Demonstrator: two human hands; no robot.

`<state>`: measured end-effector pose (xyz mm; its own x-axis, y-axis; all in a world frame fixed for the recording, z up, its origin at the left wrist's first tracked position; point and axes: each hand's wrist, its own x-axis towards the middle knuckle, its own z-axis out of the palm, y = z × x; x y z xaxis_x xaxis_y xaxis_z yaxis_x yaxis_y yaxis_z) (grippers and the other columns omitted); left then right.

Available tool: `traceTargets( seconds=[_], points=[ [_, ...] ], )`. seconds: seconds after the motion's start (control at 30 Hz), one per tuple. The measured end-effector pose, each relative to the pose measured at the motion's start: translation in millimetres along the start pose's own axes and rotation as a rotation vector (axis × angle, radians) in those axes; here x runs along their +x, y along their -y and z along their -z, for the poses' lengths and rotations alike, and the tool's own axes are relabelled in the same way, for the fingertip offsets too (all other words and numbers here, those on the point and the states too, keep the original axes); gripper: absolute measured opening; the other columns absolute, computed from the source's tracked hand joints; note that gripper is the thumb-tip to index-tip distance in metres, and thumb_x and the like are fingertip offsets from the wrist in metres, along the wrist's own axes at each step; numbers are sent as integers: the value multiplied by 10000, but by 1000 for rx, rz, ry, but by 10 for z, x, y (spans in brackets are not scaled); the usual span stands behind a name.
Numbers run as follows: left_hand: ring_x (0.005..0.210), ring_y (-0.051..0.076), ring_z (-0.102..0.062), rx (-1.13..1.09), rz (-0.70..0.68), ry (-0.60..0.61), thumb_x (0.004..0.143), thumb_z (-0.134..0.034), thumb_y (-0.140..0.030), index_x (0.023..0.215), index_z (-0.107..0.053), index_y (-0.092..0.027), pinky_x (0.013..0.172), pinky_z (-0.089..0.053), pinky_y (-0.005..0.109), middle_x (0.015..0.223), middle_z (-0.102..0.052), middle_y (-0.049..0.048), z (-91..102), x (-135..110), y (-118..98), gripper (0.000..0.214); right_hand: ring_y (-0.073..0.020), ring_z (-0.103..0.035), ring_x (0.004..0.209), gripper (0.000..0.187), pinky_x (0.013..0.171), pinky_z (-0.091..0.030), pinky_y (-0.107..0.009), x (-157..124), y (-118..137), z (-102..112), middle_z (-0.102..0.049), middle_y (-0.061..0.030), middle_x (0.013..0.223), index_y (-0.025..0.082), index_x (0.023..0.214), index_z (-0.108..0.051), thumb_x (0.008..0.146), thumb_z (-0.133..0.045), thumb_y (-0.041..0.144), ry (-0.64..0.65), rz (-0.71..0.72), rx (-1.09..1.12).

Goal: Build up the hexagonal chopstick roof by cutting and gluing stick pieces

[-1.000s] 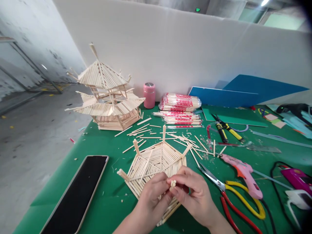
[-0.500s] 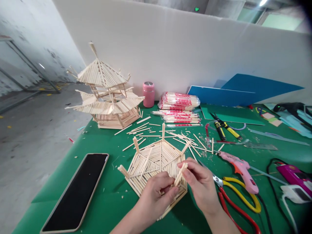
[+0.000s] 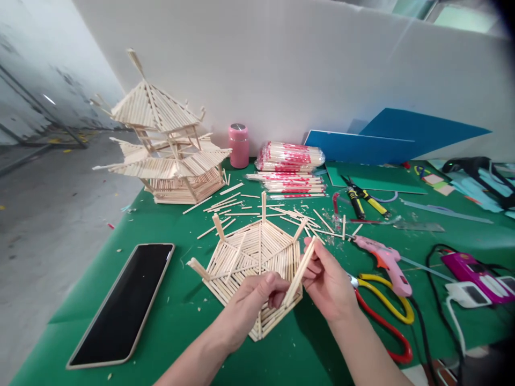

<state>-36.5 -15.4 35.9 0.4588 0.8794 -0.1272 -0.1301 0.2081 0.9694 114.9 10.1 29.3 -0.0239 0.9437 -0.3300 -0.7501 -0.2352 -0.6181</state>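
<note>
A flat polygonal panel of pale wooden sticks (image 3: pixel 237 262) lies on the green table, with several short stick posts standing at its corners. My right hand (image 3: pixel 328 284) pinches the upper end of a stick post (image 3: pixel 300 273) between thumb and fingers. This post leans to the right, its lower end at the panel's right corner. Over the panel's front half, my left hand (image 3: pixel 255 295) is closed, its curled fingers beside the foot of that post. Whether anything is inside those fingers is hidden.
Behind stands a stick pagoda model (image 3: pixel 161 145). A phone (image 3: pixel 123 305) lies left. Loose sticks (image 3: pixel 229 206), wrapped stick bundles (image 3: pixel 289 158) and a pink flask (image 3: pixel 238 147) are farther back. To the right are a pink glue gun (image 3: pixel 382 260), red-yellow-handled pliers (image 3: pixel 388 316) and cables (image 3: pixel 432 268).
My right hand has risen slightly along the post. My left hand's fingers have drawn back from around the post and curled, with the thumb now on top. The camera view has shifted.
</note>
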Motion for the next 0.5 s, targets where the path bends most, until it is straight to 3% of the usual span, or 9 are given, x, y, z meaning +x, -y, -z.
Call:
traceTargets(
  seconds=[0.27,0.5],
  points=[
    [674,166,-454,22,-69,96,872,-265,-421,919,-676,-181,673,-359,310,689,-519,48,-97,-16,-131,479,28,-318,353,149,354,-304,-61,19,-11,40,-317,113,508,139,768,-571,695,-665,229,29,-322,391],
    [677,160,-458,92,-108,138,869,-317,-338,878,-660,-166,660,-364,287,709,-522,42,-178,22,-267,383,14,-333,363,151,355,-318,-71,27,-103,72,-330,103,508,129,745,-570,699,-652,248,-20,-353,413]
  ],
)
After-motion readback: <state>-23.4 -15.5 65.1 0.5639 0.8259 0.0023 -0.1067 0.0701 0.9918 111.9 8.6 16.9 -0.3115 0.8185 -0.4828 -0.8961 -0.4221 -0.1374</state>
